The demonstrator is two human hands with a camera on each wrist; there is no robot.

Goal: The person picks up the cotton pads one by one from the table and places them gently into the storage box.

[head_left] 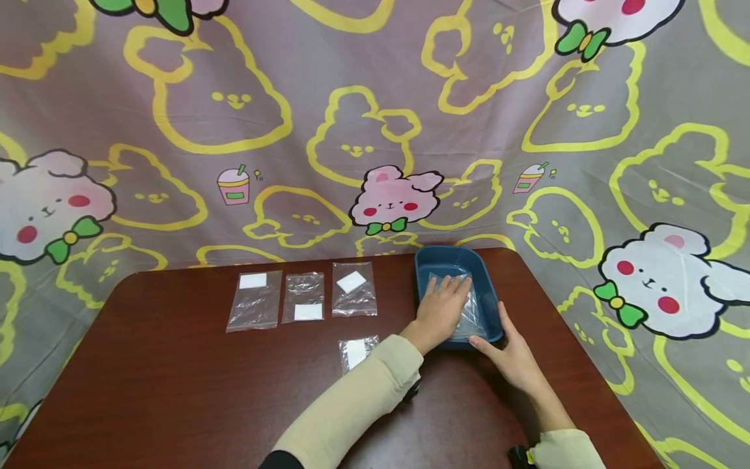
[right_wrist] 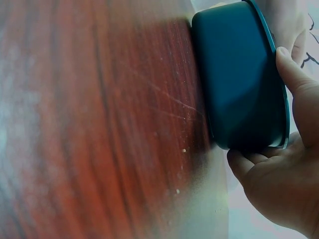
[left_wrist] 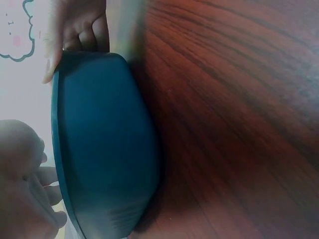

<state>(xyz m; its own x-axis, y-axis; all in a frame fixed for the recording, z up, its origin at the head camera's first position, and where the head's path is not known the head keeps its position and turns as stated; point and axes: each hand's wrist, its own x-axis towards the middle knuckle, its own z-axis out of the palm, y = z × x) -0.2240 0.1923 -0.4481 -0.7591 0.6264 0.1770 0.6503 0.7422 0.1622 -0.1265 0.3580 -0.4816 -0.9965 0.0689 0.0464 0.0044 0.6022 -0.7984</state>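
A blue plastic tray (head_left: 450,260) stands at the right side of the table and holds a clear plastic bag (head_left: 471,324). My left hand (head_left: 441,311) reaches into it, fingers straight and spread, and presses flat on the bag. Part of the bag is hidden beneath that hand. At the tray's near right corner, my right hand (head_left: 514,358) holds on, thumb on the near rim and fingers along the right side. In the right wrist view, the right thumb lies on the rim of the tray (right_wrist: 239,74), with the fingers curled about its end.
Left of the tray, three clear bags with white labels lie in a row: a left bag (head_left: 256,309), a middle bag (head_left: 303,286) and a right bag (head_left: 359,303). Another labelled bag (head_left: 355,354) lies nearer, partly behind the left sleeve (head_left: 357,397). A patterned cloth (head_left: 328,156) hangs behind the table (head_left: 146,365).
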